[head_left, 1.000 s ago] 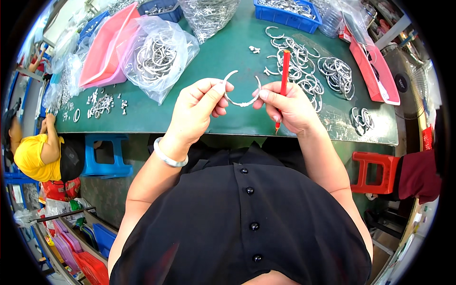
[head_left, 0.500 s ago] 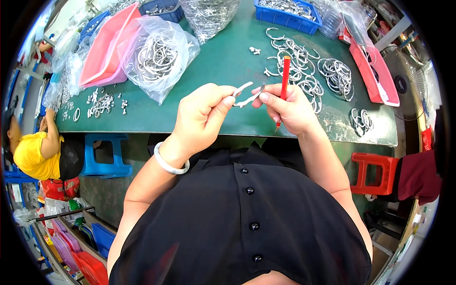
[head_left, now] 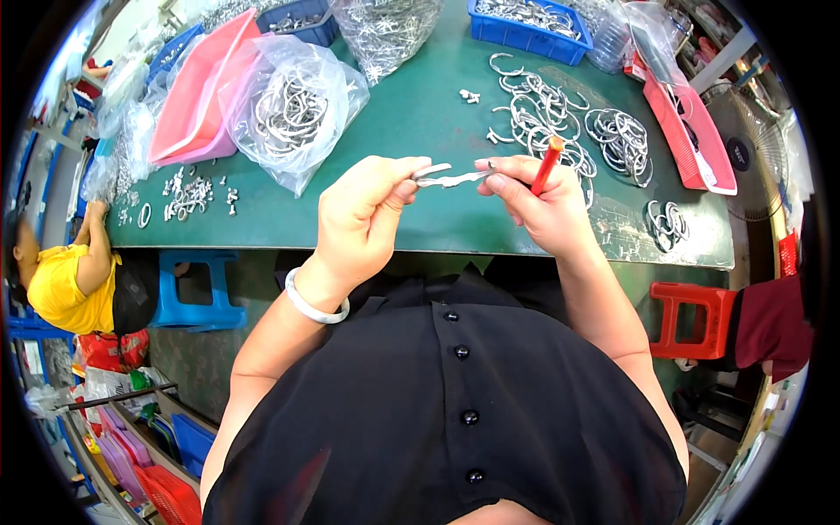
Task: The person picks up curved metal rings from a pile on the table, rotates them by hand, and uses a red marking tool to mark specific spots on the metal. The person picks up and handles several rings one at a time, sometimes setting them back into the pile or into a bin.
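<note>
Silver metal spans the gap between the 2 hands: an open ring point(head_left: 451, 182), seen almost edge-on above the green bench point(head_left: 437, 226). The left hand point(head_left: 360, 210) pinches its left end between thumb and forefinger; the right hand point(head_left: 547, 206) pinches its other end the same way and also carries a red pencil point(head_left: 549, 164), which leans up out of the grip. A pale bangle point(head_left: 312, 302) circles the left wrist.

Just beyond the right hand lies a loose heap of open rings point(head_left: 535, 109), with a tighter bundle point(head_left: 619, 140) to its right and a small pile point(head_left: 667, 226) nearer the bench edge. Beyond the left hand sits a clear bag point(head_left: 343, 87) of similar rings, touching a pink tray point(head_left: 194, 92). Small metal parts point(head_left: 188, 197) are scattered well left of that hand. Farther off, past both hands, stands a blue tray point(head_left: 528, 42) full of metal pieces.
</note>
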`<action>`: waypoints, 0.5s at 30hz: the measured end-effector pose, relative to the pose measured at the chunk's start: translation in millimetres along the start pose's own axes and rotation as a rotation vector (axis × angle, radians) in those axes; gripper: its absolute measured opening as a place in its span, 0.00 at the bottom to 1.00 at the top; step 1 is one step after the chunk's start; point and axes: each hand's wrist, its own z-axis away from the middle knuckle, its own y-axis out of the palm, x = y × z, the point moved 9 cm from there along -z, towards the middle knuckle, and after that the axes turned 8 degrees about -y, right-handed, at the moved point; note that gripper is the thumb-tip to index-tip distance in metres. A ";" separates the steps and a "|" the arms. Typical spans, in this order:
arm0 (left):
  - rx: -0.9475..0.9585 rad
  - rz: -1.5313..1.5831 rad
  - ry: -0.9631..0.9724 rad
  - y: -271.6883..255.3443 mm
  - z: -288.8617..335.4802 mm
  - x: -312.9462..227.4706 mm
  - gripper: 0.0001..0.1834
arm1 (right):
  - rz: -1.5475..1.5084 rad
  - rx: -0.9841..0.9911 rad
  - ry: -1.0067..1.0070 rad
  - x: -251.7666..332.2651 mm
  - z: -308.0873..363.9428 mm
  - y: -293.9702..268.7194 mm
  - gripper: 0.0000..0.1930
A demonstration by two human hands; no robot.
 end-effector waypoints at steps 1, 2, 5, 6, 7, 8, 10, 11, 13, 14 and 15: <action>-0.011 0.139 -0.119 -0.6 0.9 11.4 0.09 | 0.053 -0.023 -0.126 11.2 0.1 -1.3 0.07; -0.021 0.278 -0.238 0.0 2.7 23.6 0.09 | 0.049 -0.026 -0.127 12.1 -0.1 -2.0 0.07; 0.032 0.532 -0.440 10.6 7.6 47.6 0.12 | 0.185 0.063 -0.358 39.0 0.7 7.3 0.03; 0.034 0.529 -0.439 11.5 7.9 49.6 0.12 | 0.183 0.060 -0.359 42.6 0.5 8.9 0.03; 0.061 0.615 -0.496 16.6 9.9 55.9 0.12 | 0.193 0.093 -0.380 48.4 0.7 13.6 0.02; 0.088 0.700 -0.553 21.8 12.0 61.0 0.13 | 0.203 0.125 -0.401 54.3 1.2 18.4 0.02; 0.103 0.774 -0.600 27.4 13.7 65.7 0.13 | 0.191 0.132 -0.371 55.8 1.5 24.0 0.04; 0.117 0.850 -0.646 32.2 15.2 68.0 0.14 | 0.140 0.083 -0.325 51.8 0.8 22.9 0.04; 0.131 0.878 -0.674 36.2 14.9 68.0 0.14 | 0.090 0.033 -0.278 48.1 -0.3 21.9 0.05; 0.143 0.906 -0.702 39.0 15.7 68.5 0.14 | 0.008 0.030 -0.234 45.1 -1.2 22.3 0.06; 0.144 0.906 -0.703 39.8 15.5 68.1 0.14 | -0.073 0.026 -0.189 42.4 -1.8 23.0 0.07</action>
